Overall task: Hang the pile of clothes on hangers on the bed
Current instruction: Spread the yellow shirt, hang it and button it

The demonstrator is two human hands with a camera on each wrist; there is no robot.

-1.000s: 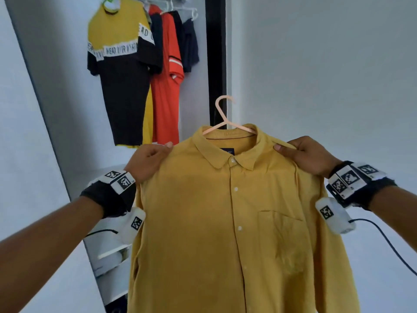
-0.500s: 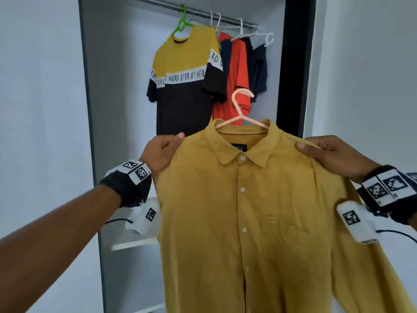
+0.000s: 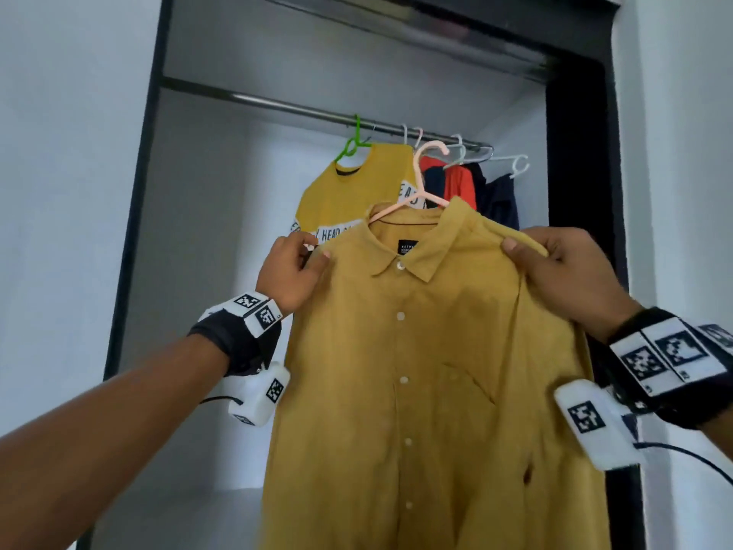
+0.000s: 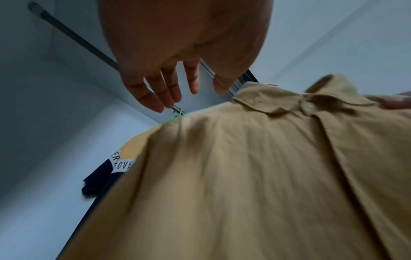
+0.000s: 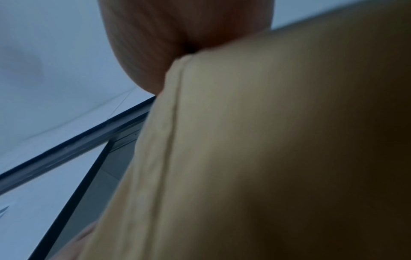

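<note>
A mustard-yellow button shirt [image 3: 416, 371] hangs on a pink hanger [image 3: 420, 192] in front of the open wardrobe. The hanger's hook reaches up to the metal rod [image 3: 277, 105]; I cannot tell whether it rests on it. My right hand [image 3: 555, 264] pinches the shirt's right shoulder, thumb in front and fingers behind. In the right wrist view the shirt [image 5: 266, 140] fills the frame. My left hand [image 3: 293, 267] is at the left shoulder. In the left wrist view my left hand [image 4: 184, 88] has its fingers straight and spread above the shirt [image 4: 244, 176], with nothing between them.
On the rod hang a yellow-and-black printed tee [image 3: 349, 208] on a green hanger [image 3: 353, 146], an orange shirt [image 3: 460, 184] and dark garments [image 3: 499, 200] on white hangers. A black frame [image 3: 575, 152] borders the wardrobe on the right. White walls stand on both sides.
The shirt on its hanger has been lifted up and toward the rod. My left hand's grip on the shoulder has loosened to straight fingers. My right hand still holds its shoulder.
</note>
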